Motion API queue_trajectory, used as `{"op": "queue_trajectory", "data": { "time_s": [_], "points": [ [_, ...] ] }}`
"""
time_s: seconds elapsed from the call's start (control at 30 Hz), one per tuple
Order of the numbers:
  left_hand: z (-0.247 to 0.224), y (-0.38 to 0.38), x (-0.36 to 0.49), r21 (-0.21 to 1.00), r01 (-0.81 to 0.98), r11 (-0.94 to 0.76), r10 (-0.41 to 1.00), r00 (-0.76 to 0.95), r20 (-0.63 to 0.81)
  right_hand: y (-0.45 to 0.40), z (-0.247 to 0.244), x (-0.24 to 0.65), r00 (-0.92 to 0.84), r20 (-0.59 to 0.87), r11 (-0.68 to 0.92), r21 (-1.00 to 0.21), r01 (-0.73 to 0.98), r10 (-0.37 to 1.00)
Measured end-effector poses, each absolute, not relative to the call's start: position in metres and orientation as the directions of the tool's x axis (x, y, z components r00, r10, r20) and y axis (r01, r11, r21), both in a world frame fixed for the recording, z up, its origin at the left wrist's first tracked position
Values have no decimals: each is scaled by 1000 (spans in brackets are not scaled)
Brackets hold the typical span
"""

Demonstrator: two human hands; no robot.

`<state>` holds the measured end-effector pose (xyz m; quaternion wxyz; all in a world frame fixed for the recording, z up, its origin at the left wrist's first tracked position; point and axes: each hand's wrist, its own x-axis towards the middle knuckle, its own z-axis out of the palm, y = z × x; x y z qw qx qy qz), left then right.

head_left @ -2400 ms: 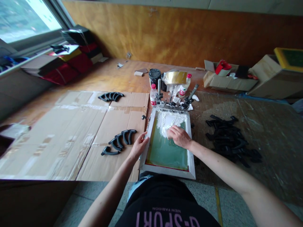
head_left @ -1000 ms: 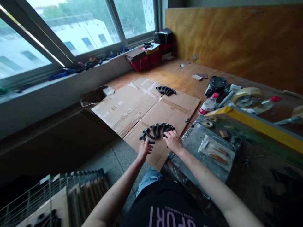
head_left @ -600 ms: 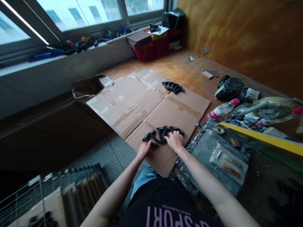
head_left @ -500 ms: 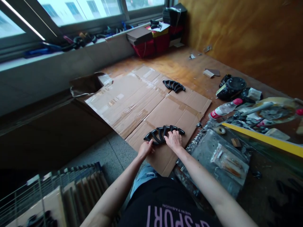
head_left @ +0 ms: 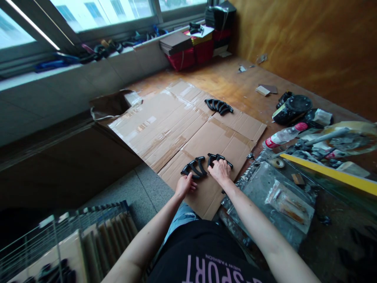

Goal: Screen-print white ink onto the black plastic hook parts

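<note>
Two groups of black curved handle-like parts lie near me on a flattened cardboard sheet [head_left: 153, 137]. My left hand [head_left: 185, 185] has its thumb and forefinger closed at the lower end of the left group [head_left: 194, 167], with its other fingers curled below. Over the right group [head_left: 216, 157] is my right hand [head_left: 220, 171], its fingers bent down and closed on those parts, partly hiding them. A gap of bare cardboard separates the two groups. Farther back on the sheet, a fanned row of similar black parts [head_left: 218, 106] rests untouched.
To the right are a plastic bottle [head_left: 284, 135], a black-stained container [head_left: 291, 109], a yellow-edged panel [head_left: 330, 173] and a bag of brushes [head_left: 290, 202]. A wire rack [head_left: 55, 239] holding boards stands at lower left. Red boxes [head_left: 188, 57] sit by the window.
The near row of black parts has split into two groups. My right hand has shifted slightly right with its group, while the left group stays by my left hand.
</note>
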<state>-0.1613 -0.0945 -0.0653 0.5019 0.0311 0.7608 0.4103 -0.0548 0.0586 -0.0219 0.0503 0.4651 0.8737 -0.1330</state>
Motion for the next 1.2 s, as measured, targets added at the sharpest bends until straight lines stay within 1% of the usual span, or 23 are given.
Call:
{"op": "queue_trajectory", "data": {
  "time_s": [0.13, 0.3, 0.47, 0.57, 0.7, 0.83, 1.0, 1.2],
  "points": [
    [-70, -95, -161, 659, -374, 652, 459, -497, -736, 56, -23, -55, -575, -229, 552, -159, 818, 785],
    [-74, -95, -161, 667, -374, 645, 465, -501, -730, 49, -24, -54, -603, -187, 587, -138, 798, 776],
    [-74, -94, -159, 666, -356, 656, 465, -505, -728, 47, -20, -49, -612, -214, 603, -111, 790, 762],
    [-74, -94, -159, 666, -320, 674, 466, -515, -720, 45, -17, -52, -646, -212, 631, -140, 763, 733],
    [-69, -84, -181, 671, -211, 711, 468, -571, -675, 42, -17, -61, -666, -220, 616, -257, 745, 713],
    [-61, -55, -228, 661, -32, 750, 500, -626, -599, 45, -19, -74, -628, -253, 538, -345, 769, 736],
    [-56, -28, -262, 594, 162, 788, 543, -640, -544, 49, -20, -78, -538, -301, 429, -358, 829, 787],
    [-56, -28, -259, 531, 295, 794, 563, -685, -463, 47, -23, -77, -529, -312, 415, -364, 834, 790]
  ]
}}
